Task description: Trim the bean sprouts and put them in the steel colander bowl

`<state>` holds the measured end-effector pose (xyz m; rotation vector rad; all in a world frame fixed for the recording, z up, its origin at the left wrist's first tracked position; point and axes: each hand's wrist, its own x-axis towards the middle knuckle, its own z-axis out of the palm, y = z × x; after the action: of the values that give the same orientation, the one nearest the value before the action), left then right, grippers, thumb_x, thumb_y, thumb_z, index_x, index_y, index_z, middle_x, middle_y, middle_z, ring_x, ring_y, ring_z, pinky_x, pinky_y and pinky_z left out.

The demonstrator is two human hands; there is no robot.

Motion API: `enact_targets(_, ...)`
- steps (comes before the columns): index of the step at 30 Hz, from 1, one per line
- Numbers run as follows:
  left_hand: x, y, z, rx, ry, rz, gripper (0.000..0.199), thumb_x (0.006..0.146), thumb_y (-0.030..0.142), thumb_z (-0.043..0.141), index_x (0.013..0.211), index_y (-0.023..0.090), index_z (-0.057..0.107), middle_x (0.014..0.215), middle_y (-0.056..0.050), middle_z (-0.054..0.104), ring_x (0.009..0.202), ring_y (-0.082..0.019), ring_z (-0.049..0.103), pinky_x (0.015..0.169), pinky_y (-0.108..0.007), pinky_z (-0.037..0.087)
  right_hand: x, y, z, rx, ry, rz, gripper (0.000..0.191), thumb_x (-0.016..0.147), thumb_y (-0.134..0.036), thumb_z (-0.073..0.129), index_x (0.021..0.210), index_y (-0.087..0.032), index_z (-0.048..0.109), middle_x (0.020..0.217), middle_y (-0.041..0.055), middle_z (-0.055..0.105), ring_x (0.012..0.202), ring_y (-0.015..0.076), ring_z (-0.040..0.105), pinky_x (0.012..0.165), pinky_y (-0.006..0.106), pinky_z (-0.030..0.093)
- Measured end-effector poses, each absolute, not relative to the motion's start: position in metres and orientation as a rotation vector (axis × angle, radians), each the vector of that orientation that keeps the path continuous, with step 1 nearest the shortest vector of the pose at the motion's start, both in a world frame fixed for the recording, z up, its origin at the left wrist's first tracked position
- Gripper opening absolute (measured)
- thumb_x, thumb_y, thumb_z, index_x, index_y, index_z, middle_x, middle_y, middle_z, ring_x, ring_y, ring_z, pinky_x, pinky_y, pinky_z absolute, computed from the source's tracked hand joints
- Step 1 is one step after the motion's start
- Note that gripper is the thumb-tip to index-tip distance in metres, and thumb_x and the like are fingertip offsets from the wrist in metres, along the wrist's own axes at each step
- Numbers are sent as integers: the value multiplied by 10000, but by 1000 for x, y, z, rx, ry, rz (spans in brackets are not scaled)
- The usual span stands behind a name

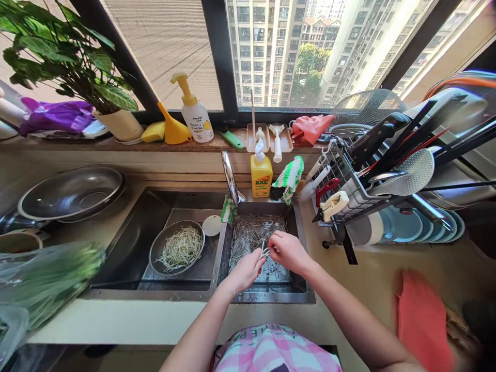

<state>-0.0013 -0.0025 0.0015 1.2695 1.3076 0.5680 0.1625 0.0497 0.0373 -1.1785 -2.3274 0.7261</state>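
Over the right sink basin [271, 298], my left hand [248, 268] is closed on a few pale bean sprouts [264, 252]. Close beside it, my right hand [289, 251] is pinched at the same sprouts, its fingertips nearly meeting the left ones. Below both hands, more thin sprouts [248, 232] lie loose and wet in the basin. A round metal bowl [153, 258] in the left basin holds a heap of pale sprouts [181, 249]. A small white dish [213, 226] sits to the right of that bowl.
The faucet [229, 178] rises behind the divider, with a yellow soap bottle [261, 175] beside it. A utensil rack [349, 181] stands at right. At left are a pan [73, 191] and bagged greens [50, 279]. A red cloth [422, 320] lies at lower right.
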Motion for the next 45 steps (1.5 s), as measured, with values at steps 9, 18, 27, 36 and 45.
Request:
enact_targets(9, -7, 1, 12, 1346, 1278, 477, 244, 794, 437, 392, 694, 219, 439, 557, 18, 515, 479, -136, 466, 479, -222, 302, 176, 82, 8, -1563, -2105, 801, 319, 697, -105, 520, 1000, -192, 572, 759, 26, 612, 646, 142, 539, 574, 232, 374)
enact_targets(18, -7, 2, 16, 1458, 1334, 328, 212, 802, 382, 381, 673, 214, 393, 533, 24, 488, 471, -125, 450, 493, -228, 278, 155, 63, 39, -1140, -2549, 589, 102, 727, -129, 504, 769, -185, 578, 694, 17, 589, 662, 131, 523, 603, 218, 353)
enact_targets(27, -14, 5, 20, 1139, 1160, 398, 299, 781, 483, 405, 718, 191, 392, 592, 35, 480, 495, -100, 464, 510, -230, 348, 163, 93, 5, -1611, -2162, 927, 234, 841, -253, 385, 802, -167, 599, 710, 24, 631, 611, 116, 551, 542, 195, 365)
enact_targets(36, -36, 1, 8, 674, 964, 480, 328, 718, 484, 540, 798, 172, 476, 612, 29, 518, 489, -85, 506, 542, -256, 431, 169, 86, 12, -1184, -2307, 1394, 264, 818, -337, 436, 867, -180, 643, 722, 35, 656, 661, 149, 584, 574, 222, 406)
enact_targets(45, -42, -1, -6, 454, 910, 684, 261, 740, 371, 570, 877, 149, 549, 644, -10, 569, 529, -113, 561, 592, -311, 478, 189, 76, 13, -1241, -1846, 1620, 233, 763, -371, 508, 744, -164, 615, 619, 1, 602, 564, 119, 541, 538, 220, 421)
